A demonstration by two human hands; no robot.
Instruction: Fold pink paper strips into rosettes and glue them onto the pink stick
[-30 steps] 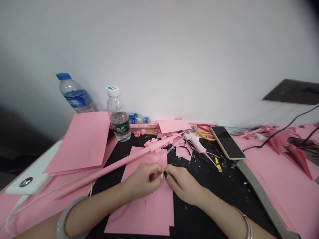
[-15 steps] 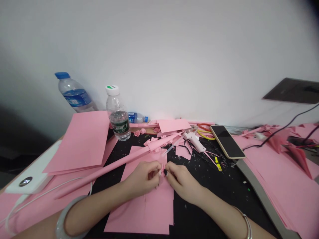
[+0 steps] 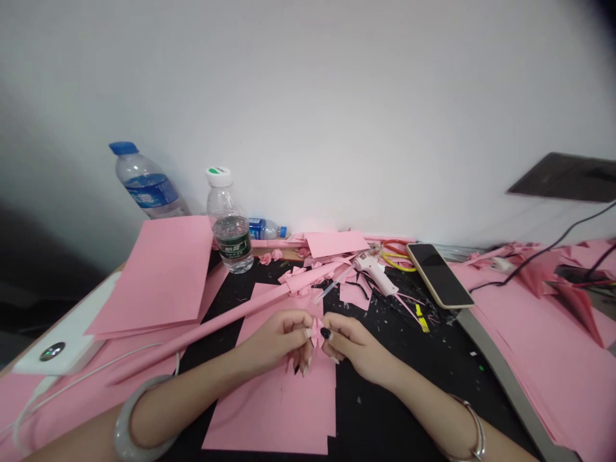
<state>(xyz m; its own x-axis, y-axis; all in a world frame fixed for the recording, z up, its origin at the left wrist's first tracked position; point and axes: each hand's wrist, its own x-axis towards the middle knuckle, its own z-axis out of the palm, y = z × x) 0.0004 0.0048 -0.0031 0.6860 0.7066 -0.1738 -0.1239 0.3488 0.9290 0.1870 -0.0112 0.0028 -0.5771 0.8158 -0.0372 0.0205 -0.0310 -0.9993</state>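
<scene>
Left hand [image 3: 283, 340] and right hand [image 3: 353, 346] both pinch small folded pink paper piece [image 3: 316, 333] between fingertips, held above pink sheets [image 3: 283, 410]. Rolled paper tube [image 3: 231, 316] lies just beyond left hand; glue gun [image 3: 376, 274] farther back, near phone [image 3: 440, 276].

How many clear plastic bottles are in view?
3: a blue-capped bottle at left, behind pink paper; a white-capped bottle right of it; a blue-labelled bottle lying by the wall. Others may be hidden.

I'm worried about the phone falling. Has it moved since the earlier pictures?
No. The phone lies in the same place, below and left of the dark panel fixed on the wall.
</scene>
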